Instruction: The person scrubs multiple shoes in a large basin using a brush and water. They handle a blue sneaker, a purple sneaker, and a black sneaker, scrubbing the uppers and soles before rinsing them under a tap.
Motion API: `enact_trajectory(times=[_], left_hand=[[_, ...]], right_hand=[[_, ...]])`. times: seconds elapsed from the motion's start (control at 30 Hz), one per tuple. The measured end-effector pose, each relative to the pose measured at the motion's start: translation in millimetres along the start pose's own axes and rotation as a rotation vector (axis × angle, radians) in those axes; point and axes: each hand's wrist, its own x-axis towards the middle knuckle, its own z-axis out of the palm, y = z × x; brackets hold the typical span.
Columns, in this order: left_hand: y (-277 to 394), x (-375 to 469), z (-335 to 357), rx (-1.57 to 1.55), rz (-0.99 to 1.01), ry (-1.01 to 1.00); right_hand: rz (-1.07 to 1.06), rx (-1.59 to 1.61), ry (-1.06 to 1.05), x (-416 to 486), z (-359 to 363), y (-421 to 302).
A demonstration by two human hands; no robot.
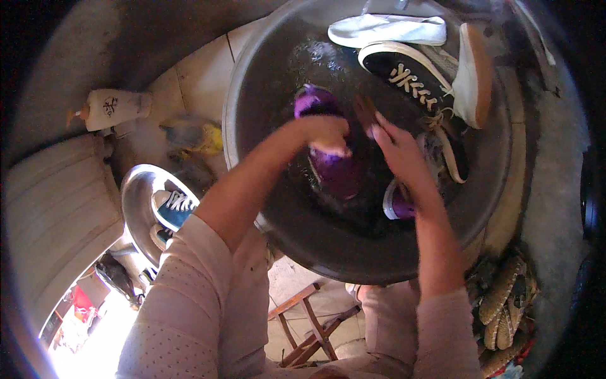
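A large dark basin point(303, 246) lies before me with some water in it. My left hand point(329, 135) grips a purple shoe point(336, 175) in the left half of the basin. Just right of it, my right hand point(400, 147) holds a blurred brown brush point(364, 111), its far end raised over the basin. Another purple shoe point(403, 206) lies partly hidden under my right forearm. At the basin's upper right are a black shoe with cream laces point(412, 85), a white slip-on shoe point(388, 31) and a white shoe with a tan sole point(471, 78), tilted on its side.
A smaller metal basin point(130, 199) at the left holds a blue sneaker point(173, 208). Beyond it are a whitish plastic bottle point(118, 109) and a yellow bag point(201, 135). Several worn shoes point(506, 303) lie at the lower right. A wooden folding stool point(307, 327) stands between my legs.
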Motion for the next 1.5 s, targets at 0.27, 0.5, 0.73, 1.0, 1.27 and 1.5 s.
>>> enact_trajectory(times=[0.27,0.5,0.73,1.0,1.27,1.5], left_hand=[[21.3,9.9,62.5,0.290,-0.280,0.348],[9.9,36.8,96.9,0.350,0.051,0.270],[1.7,9.4,114.8,0.628,-0.100,0.719],[34.4,14.7,120.5,0.450,-0.175,0.277],[39.4,17.5,157.0,0.611,-0.220,0.563],[8.2,34.7,163.5,0.542,-0.096,0.476]], right_hand=[[0.075,-0.246,-0.007,-19.6,36.9,-34.2],[0.206,-0.594,0.002,51.0,53.0,-13.3],[-0.149,0.074,-0.058,-20.4,17.3,-16.3],[-0.038,-0.843,-0.323,-9.1,18.9,-61.6],[-0.211,-0.208,-0.293,-7.6,44.4,6.7],[-0.009,-0.895,-0.252,-22.7,30.5,-43.7]])
